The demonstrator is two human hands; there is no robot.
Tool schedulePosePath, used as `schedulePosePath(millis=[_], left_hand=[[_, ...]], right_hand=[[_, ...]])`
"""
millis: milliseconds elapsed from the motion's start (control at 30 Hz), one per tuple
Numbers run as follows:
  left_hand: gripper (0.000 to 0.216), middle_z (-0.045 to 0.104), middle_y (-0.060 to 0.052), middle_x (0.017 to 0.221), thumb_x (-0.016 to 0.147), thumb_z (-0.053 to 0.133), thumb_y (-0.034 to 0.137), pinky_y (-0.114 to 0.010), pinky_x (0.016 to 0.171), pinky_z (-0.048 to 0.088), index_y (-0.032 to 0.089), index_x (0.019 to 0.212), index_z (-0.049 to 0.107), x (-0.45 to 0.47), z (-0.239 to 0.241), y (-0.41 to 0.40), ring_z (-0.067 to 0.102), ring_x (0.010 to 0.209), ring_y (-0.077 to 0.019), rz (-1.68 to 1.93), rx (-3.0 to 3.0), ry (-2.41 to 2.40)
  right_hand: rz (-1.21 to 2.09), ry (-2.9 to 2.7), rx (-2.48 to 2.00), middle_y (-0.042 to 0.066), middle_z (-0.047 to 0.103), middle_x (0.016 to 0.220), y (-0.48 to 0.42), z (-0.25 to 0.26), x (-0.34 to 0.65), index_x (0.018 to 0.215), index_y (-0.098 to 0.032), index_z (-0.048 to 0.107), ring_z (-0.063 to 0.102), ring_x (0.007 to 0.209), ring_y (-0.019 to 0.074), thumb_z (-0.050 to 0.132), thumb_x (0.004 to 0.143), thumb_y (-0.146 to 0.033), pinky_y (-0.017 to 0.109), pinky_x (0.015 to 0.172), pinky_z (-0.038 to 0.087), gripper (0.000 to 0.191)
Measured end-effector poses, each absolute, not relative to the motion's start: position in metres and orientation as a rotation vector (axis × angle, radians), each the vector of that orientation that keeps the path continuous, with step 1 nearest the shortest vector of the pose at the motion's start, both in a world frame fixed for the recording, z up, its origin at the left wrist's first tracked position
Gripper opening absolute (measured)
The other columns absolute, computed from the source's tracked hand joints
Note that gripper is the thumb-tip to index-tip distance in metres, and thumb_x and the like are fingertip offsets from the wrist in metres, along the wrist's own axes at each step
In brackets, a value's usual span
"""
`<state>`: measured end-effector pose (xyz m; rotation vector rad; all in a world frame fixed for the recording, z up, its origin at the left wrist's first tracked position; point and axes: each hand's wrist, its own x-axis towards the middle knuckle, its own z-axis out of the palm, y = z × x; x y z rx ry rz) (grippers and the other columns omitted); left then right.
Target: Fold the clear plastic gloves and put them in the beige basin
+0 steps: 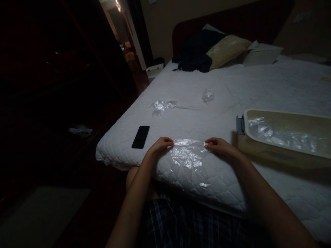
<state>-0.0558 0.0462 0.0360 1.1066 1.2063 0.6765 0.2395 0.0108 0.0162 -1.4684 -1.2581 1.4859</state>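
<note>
A clear plastic bag is stretched flat between my two hands at the near edge of the bed. My left hand pinches its upper left corner. The upper right corner is pinched between the fingers of my right hand. Below the hands the bag hangs down over the quilted white bedspread, wrinkled and shiny. A black phone lies just left of my left hand. To the right of my right hand stands a beige plastic bin with more clear plastic inside.
Crumpled clear plastic lies farther up the bed, with another crumpled piece to its right. Dark cloth, a yellowish pillow and a pale flat object lie near the headboard. The floor at left is dark.
</note>
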Motion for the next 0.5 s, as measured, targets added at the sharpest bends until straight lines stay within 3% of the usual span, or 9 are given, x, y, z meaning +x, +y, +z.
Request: schedulePosePath(millis=[167,333,500], left_hand=[[0.02,0.053,0.0,0.066,0.058,0.067,0.012,-0.018,0.054,0.039,0.012,0.076,0.058,-0.053,0.032,0.047,0.048,0.057,-0.0056,0.702,1.08,1.153],[0.014,0.053,0.001,0.065,0.064,0.063,0.021,-0.019,0.055,0.039,0.014,0.073,0.057,-0.048,0.027,0.043,0.047,0.057,-0.0058,0.843,1.161,1.202],[0.015,0.057,-0.003,0.072,0.073,0.052,0.029,-0.025,0.065,0.042,0.015,0.076,0.058,-0.06,0.033,0.037,0.053,0.067,-0.0131,0.998,1.653,1.576]], right_hand=[[1.375,-1.349,-1.483,-0.001,0.052,0.068,0.011,0.016,0.233,0.087,-0.017,0.056,0.043,0.049,0.0065,0.073,0.058,-0.033,0.022,0.042,0.031,0.038],[1.306,-1.397,-1.456,-0.001,0.051,0.066,0.012,0.009,0.235,0.087,-0.017,0.056,0.043,0.052,0.0075,0.069,0.063,-0.039,0.022,0.045,0.031,0.035],[1.322,-1.333,-1.409,-0.001,0.052,0.068,0.009,0.005,0.236,0.089,-0.016,0.056,0.043,0.053,0.0079,0.064,0.067,-0.044,0.022,0.046,0.031,0.037]])
